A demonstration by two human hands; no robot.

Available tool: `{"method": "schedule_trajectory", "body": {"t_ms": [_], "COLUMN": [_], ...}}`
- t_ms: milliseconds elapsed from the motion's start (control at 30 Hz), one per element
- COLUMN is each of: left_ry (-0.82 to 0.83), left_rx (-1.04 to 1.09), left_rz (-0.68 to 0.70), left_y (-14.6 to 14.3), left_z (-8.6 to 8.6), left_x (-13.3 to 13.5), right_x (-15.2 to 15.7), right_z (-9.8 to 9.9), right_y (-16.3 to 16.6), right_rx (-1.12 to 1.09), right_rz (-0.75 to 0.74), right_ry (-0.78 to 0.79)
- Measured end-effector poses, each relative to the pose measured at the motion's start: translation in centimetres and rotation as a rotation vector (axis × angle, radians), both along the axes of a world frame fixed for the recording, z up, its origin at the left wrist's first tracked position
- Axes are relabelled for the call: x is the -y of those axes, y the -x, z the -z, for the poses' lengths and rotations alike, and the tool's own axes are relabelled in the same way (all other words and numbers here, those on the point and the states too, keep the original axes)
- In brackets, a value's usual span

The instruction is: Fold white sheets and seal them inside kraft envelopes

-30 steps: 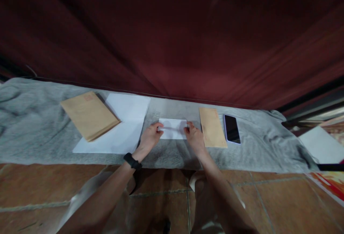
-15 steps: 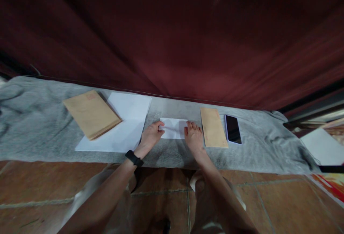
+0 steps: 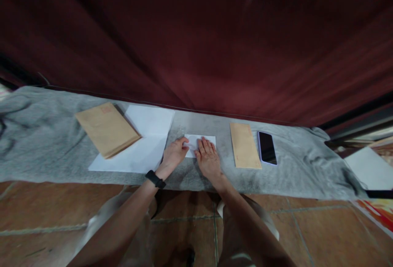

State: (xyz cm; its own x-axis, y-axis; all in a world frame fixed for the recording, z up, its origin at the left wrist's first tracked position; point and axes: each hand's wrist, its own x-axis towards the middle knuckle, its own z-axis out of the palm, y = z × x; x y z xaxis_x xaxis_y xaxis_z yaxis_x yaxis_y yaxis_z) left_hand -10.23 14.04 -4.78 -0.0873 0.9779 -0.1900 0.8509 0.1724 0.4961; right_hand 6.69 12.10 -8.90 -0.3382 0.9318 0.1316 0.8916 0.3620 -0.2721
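Note:
A small folded white paper (image 3: 193, 139) lies on the grey cloth in front of me. My left hand (image 3: 175, 151) pinches its left edge between thumb and fingers. My right hand (image 3: 208, 157) rests flat on the paper's right half, its fingers stretched out and pointing away from me, hiding part of the sheet. Just right of that hand lies a single brown envelope (image 3: 245, 146). To the left of my left hand are larger white sheets (image 3: 144, 146) with a crease across them, and a stack of brown envelopes (image 3: 107, 130) partly covers them.
A phone (image 3: 267, 148) in a pale purple case lies right of the single envelope. The grey cloth (image 3: 301, 156) covers a long narrow surface, backed by a dark red curtain (image 3: 196, 54). Below its front edge are brown floor tiles (image 3: 328, 230). A white board-like thing (image 3: 371, 169) stands at far right.
My right hand has moved left from the paper's right edge onto its middle, its fingers now laid flat. My left hand keeps its pinch at the left edge.

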Motion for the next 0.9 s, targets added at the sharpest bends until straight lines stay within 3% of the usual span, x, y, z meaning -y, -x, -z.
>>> {"method": "schedule_trajectory", "body": {"t_ms": [167,267,433,567,900], "left_ry": [-0.026,-0.165,-0.411,-0.400,-0.321], "left_rx": [-0.108,-0.188,-0.075,-0.074,-0.224], "left_rz": [-0.009,0.017,0.270,0.352,0.242], "left_y": [-0.3,-1.1,-4.1,-6.0,-6.2], "left_z": [-0.7,-0.4,1.5,3.0,3.6], "left_x": [0.7,1.3,2.1,2.5,2.1], "right_x": [0.1,0.2,0.3,0.4,-0.5], "right_z": [0.3,0.5,1.1,1.4,0.9], "right_y": [0.2,0.3,0.1,-0.2,-1.3], "right_rx": [0.013,0.011,0.061,0.130,0.090], "right_rz": [0.055,0.065,0.022,-0.032,0.039], "right_ry": [-0.019,-0.052,-0.091,-0.102,-0.107]}}
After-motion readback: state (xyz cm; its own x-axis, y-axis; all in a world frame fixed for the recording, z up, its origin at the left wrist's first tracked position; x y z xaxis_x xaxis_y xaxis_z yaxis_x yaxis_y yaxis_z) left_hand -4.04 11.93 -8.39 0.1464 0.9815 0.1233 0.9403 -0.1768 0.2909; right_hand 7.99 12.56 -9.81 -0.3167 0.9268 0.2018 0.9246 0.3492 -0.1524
